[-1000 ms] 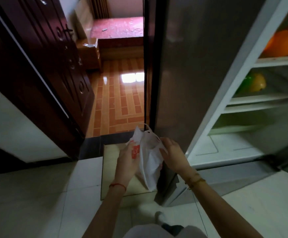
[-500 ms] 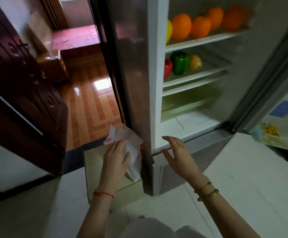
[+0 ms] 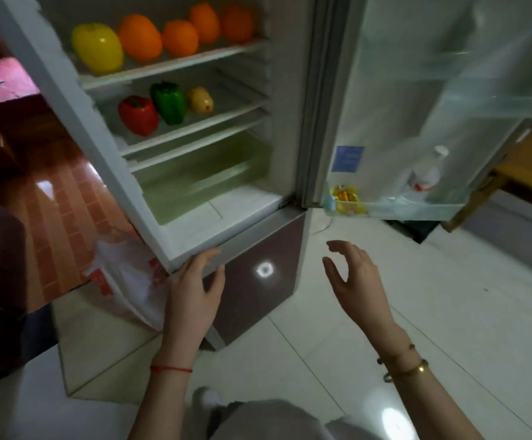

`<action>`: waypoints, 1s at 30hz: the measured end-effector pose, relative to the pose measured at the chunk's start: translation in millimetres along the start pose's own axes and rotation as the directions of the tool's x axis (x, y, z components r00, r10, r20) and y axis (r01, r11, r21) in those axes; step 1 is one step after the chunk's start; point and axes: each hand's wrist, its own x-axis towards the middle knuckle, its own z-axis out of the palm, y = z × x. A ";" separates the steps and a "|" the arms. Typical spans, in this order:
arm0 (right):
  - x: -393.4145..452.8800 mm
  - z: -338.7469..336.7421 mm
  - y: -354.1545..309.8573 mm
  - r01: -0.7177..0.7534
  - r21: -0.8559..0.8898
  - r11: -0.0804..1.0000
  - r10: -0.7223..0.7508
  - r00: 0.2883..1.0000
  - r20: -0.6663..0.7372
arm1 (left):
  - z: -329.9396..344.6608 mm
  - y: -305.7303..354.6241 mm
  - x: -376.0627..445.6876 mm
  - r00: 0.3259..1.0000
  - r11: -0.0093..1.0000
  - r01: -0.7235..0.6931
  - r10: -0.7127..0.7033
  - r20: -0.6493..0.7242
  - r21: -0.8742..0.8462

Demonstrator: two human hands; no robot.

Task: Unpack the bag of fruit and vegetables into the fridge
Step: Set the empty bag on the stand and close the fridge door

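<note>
The fridge (image 3: 195, 236) stands open. Its top shelf holds a yellow fruit (image 3: 97, 47) and several oranges (image 3: 140, 36). On the shelf below lie a red pepper (image 3: 138, 115), a green pepper (image 3: 168, 102) and a small yellow fruit (image 3: 200, 99). A crumpled white plastic bag (image 3: 125, 274) with red print sits low against the fridge's left side. My left hand (image 3: 191, 290) is at the fridge's lower front corner with its outer edge against the bag; whether it grips the bag is hidden. My right hand (image 3: 353, 274) hovers in front of the fridge with spread fingers and holds nothing.
The fridge door (image 3: 417, 106) swings out to the right, with a bottle (image 3: 425, 176) and yellow packets (image 3: 345, 198) in its lowest rack. The pale green drawer (image 3: 201, 176) sits under the shelves. A beige block (image 3: 99, 344) lies left of the fridge, and a wooden table (image 3: 528, 166) stands far right.
The view swung right onto the open fridge. My right hand left the bag and moved right. My left hand shifted from over the bag to its right edge at the fridge corner.
</note>
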 end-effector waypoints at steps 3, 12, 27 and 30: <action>-7.1 -38.7 38.5 -0.049 0.011 0.999 0.050 0.996 -0.080 | 29.3 40.8 -4.6 0.999 1.000 -0.010 0.011 0.031 -0.023; 7.5 -126.2 125.9 -0.181 0.049 0.982 0.188 0.946 -0.263 | 100.1 137.6 20.2 0.991 0.993 -0.086 0.093 0.092 -0.077; 116.9 -220.9 239.2 -0.207 0.062 0.976 0.214 0.884 -0.416 | 222.4 295.9 119.4 0.904 0.880 -0.422 0.428 -0.022 -0.220; 151.2 -237.3 264.9 -0.196 0.043 0.980 0.194 0.872 -0.449 | 246.3 333.4 142.3 0.874 0.847 -0.482 0.482 -0.056 -0.223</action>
